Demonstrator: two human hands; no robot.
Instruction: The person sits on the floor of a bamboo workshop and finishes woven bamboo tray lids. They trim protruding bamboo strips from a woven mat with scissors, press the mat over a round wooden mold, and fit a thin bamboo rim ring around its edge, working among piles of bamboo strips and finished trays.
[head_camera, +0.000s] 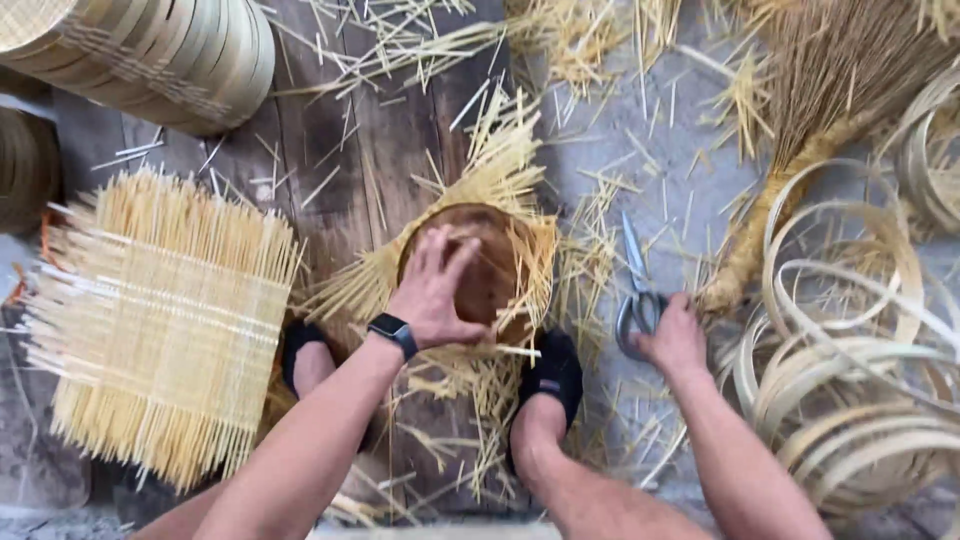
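Far left I see a flat woven bamboo mat (160, 320) lying on the dark wooden floor (350, 170), its loose strip ends sticking out on all sides, with a stack of bamboo hoops (170, 55) above it.

In the middle my left hand (435, 290) presses down on a round brown mould (485, 265), fingers (440, 255) spread wide over its top. A second woven mat (500, 190) is draped under and around that mould, its splints fanning out past the rim. My two feet in dark sandals (555, 375) brace just below it, one on each side.

To the right my right hand (675, 340) rests on the handles of a pair of scissors (635, 290) lying on the grey floor; the fingers curl over the loops, though I cannot tell whether they are threaded through. Further right lie a broom-like bundle (820, 110) and coils of bamboo strip (850, 350).

I judge this as the shaping stage, the mat held to the form. The next move would call for steady downward pressure from my left while the scissors are lifted and brought to the protruding splints.
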